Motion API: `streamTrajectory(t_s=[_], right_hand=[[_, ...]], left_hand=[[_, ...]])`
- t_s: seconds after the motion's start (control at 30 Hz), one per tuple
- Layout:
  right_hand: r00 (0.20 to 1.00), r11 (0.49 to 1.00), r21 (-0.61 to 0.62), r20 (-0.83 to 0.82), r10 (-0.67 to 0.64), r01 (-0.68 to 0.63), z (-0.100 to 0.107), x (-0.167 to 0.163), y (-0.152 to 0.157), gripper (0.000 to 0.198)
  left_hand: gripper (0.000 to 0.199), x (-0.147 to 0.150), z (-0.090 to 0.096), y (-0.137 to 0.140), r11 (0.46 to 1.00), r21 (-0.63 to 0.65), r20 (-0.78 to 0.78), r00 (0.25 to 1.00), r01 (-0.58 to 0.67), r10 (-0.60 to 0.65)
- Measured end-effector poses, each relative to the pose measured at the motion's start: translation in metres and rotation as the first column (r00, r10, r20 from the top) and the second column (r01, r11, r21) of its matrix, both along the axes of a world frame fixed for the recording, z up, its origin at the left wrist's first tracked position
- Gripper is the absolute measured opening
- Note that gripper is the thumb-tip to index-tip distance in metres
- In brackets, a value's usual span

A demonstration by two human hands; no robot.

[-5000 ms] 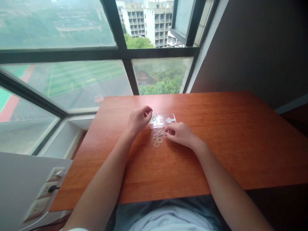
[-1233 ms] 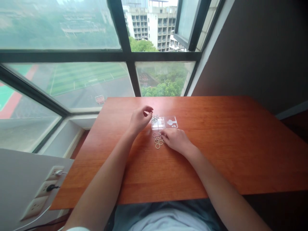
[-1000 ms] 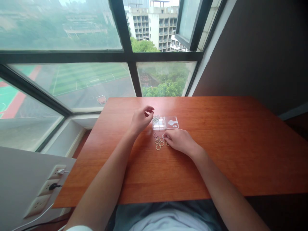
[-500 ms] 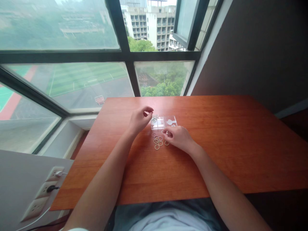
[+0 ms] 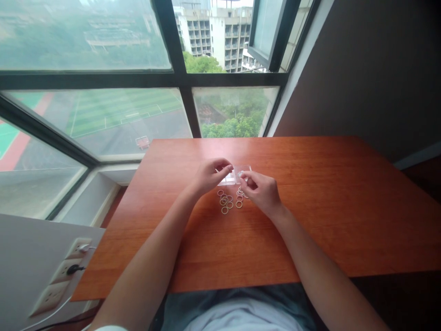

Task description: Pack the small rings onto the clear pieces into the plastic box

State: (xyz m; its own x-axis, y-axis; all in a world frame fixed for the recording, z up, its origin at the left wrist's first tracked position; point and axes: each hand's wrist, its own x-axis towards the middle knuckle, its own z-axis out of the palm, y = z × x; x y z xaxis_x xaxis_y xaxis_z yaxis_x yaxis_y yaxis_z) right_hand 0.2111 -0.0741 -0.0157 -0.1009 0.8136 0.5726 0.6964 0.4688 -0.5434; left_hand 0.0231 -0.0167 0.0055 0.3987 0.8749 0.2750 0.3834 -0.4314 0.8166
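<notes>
My left hand (image 5: 212, 175) hovers over the clear plastic box (image 5: 225, 182), its thumb and forefinger drawn together in a pinch. Anything between those fingertips is too small to make out. Just to the right, my right hand (image 5: 261, 187) pinches a small pale ring (image 5: 240, 174) at its fingertips, close to the left fingertips. The box's clear lid (image 5: 245, 168) lies opened out, partly behind my right fingers. Below the box, several thin pale rings (image 5: 225, 210) lie loose on the table, with more rings (image 5: 239, 204) grouped under my right hand.
The brown wooden table (image 5: 327, 207) reaches far to the right. A dark-framed window (image 5: 186, 81) stands behind it. On the wall at the lower left are sockets (image 5: 62, 271) with plugs and cords.
My left hand has moved right and slightly down, from the box's left side toward the right hand. My right hand has risen from the loose rings with a ring at its fingertips.
</notes>
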Motion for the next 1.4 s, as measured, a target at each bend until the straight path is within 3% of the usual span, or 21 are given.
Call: streamTrajectory(t_s=[0.23,0.83,1.0,1.2,1.4], right_hand=[[0.999,1.0,0.0,-0.019,-0.026,0.026,0.0,0.0,0.0,0.014],[1.0,1.0,-0.025,0.029,0.0,0.001,-0.002,0.002,0.002,0.02],[1.0,0.998,-0.056,0.017,0.002,-0.001,-0.001,0.002,0.001,0.021],[1.0,0.994,-0.113,0.026,-0.011,0.014,0.0,0.002,0.0,0.02],[1.0,0.991,-0.133,0.027,-0.009,0.012,0.0,0.003,0.0,0.019]], left_hand=[[0.032,0.012,0.0,-0.008,0.982,-0.089,0.086,0.984,0.167,-0.159],[0.017,0.017,0.003,-0.01,0.993,0.019,0.083,0.99,0.113,-0.114],[0.013,0.005,-0.001,-0.001,0.999,0.022,0.044,0.998,0.034,-0.035],[0.02,-0.021,-0.003,0.013,0.975,-0.081,0.132,0.967,-0.208,0.218],[0.02,-0.022,-0.005,0.014,0.97,-0.03,0.03,0.969,-0.242,0.243]])
